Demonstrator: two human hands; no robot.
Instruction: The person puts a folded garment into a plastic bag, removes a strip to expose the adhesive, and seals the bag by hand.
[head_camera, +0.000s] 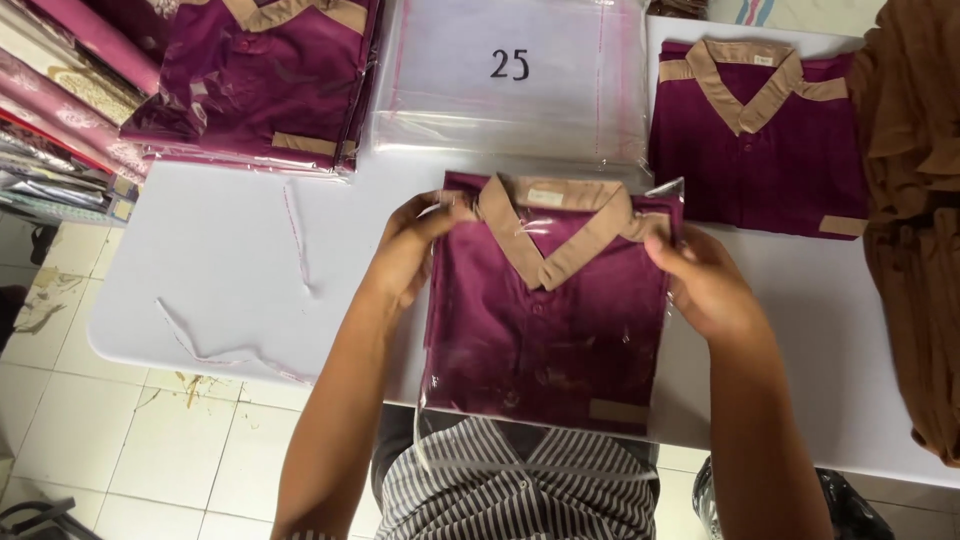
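Now, grip: left hand (412, 255) and right hand (705, 285) clasp the bagged maroon shirt (550, 310) by its sides.
Risk: the clear plastic bag (655, 330) could tear if pulled.

Left hand (408, 255) and right hand (708, 285) gripping folded maroon shirt (545, 320) by its sides, half inside clear bag (545, 425), over white counter (200, 260). Second shirt (755, 150) and bag stack (510, 90) behind.

Bright, even light; glare on the clear plastic bag (548, 330); edges perhaps slightly soft.
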